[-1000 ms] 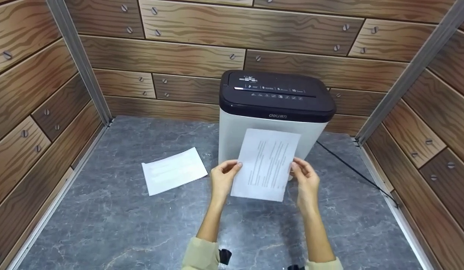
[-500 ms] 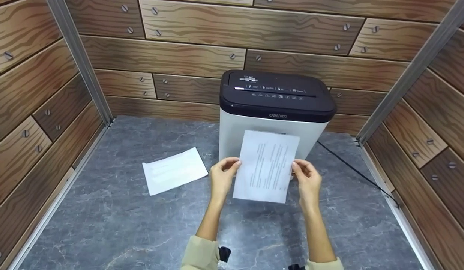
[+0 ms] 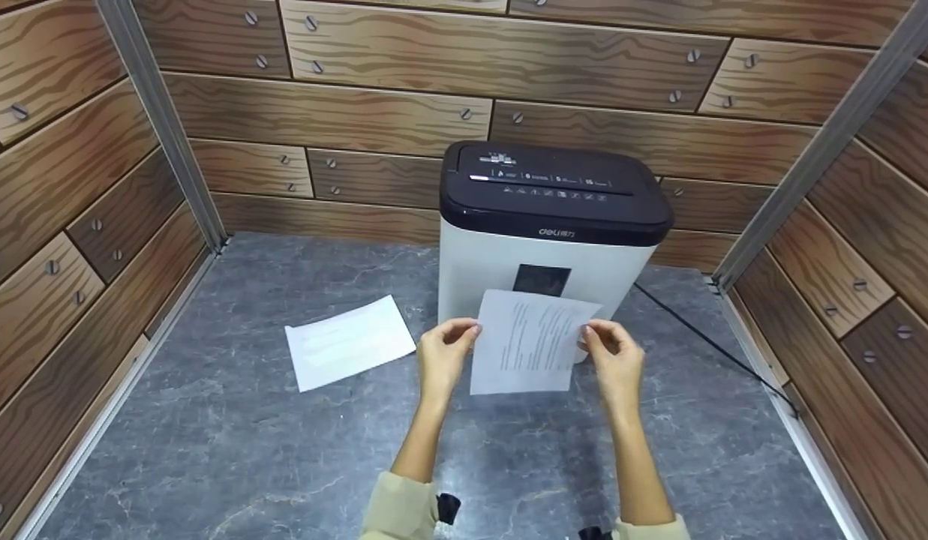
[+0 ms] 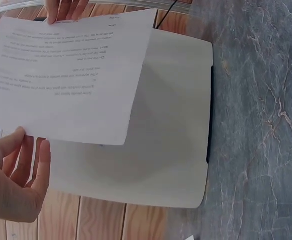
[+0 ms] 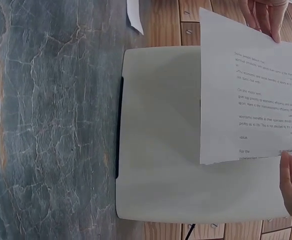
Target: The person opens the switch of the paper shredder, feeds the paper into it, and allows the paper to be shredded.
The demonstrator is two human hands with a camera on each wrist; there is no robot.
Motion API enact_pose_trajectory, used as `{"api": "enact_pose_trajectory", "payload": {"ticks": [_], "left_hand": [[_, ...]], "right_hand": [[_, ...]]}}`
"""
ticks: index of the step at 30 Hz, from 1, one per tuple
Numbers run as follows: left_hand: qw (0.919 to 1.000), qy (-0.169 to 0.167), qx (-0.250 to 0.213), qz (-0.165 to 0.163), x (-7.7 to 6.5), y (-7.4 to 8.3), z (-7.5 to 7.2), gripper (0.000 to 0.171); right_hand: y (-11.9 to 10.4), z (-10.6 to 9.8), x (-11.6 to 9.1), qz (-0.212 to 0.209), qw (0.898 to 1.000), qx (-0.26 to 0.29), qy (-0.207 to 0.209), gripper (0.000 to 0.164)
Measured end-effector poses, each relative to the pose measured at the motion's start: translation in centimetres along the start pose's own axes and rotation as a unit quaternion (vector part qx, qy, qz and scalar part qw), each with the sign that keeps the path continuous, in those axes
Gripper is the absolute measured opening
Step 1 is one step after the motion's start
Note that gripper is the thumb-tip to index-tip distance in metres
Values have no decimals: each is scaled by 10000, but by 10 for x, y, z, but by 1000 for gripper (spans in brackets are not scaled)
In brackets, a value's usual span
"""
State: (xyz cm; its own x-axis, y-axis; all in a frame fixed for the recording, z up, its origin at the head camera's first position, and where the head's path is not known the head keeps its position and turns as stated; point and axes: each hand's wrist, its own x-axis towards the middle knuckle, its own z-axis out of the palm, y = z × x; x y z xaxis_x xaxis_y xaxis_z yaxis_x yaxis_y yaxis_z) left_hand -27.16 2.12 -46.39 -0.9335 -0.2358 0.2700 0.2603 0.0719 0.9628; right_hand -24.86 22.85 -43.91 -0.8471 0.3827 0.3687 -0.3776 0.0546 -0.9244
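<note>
A printed sheet of paper (image 3: 535, 341) hangs between both hands in front of the shredder. My left hand (image 3: 443, 352) pinches its left edge between thumb and fingers, and my right hand (image 3: 615, 360) pinches the right edge the same way. Its upper part bends, with lines of text facing me. Behind it stands the white paper shredder (image 3: 471, 262) with a dark lid (image 3: 554, 210) and a narrow slot across the top. In the left wrist view the paper (image 4: 70, 80) overlaps the shredder's pale front (image 4: 176, 125).
A second sheet of paper (image 3: 349, 343) lies flat on the grey marbled surface (image 3: 268, 450), left of the shredder. A black power cord (image 3: 715, 349) runs from behind the shredder to the right. Wood-patterned walls (image 3: 388, 112) enclose the back and sides.
The sheet's upper edge has dropped and bent, uncovering the dark window on the shredder's front. Both hands hold nearly the same place; the second sheet stays put.
</note>
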Motion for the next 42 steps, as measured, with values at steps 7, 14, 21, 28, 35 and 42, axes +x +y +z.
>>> {"api": "enact_pose_trajectory", "payload": {"ticks": [7,14,21,28,35,42], "left_hand": [[9999,-40,-12,-123,1,4,0,7],[9998,-92,130,81,-2,10,-3,9],[9994,-243,175,161,2,25,-5,14],[9980,-404,-24,490,10,51,-6,20],[9935,-450,-301,998,22,86,-3,21],[9806,-574,-713,1733,42,132,0,19]], "right_hand": [[11,-5,6,-121,9999,71,-77,13],[-5,-5,2,-369,9989,6,-297,12],[-5,-8,11,-368,9989,209,-226,7],[-30,-8,21,-328,9970,686,-148,17],[-67,-8,37,-567,9916,1124,-282,15],[-110,-2,59,-1252,9874,959,-121,12]]}}
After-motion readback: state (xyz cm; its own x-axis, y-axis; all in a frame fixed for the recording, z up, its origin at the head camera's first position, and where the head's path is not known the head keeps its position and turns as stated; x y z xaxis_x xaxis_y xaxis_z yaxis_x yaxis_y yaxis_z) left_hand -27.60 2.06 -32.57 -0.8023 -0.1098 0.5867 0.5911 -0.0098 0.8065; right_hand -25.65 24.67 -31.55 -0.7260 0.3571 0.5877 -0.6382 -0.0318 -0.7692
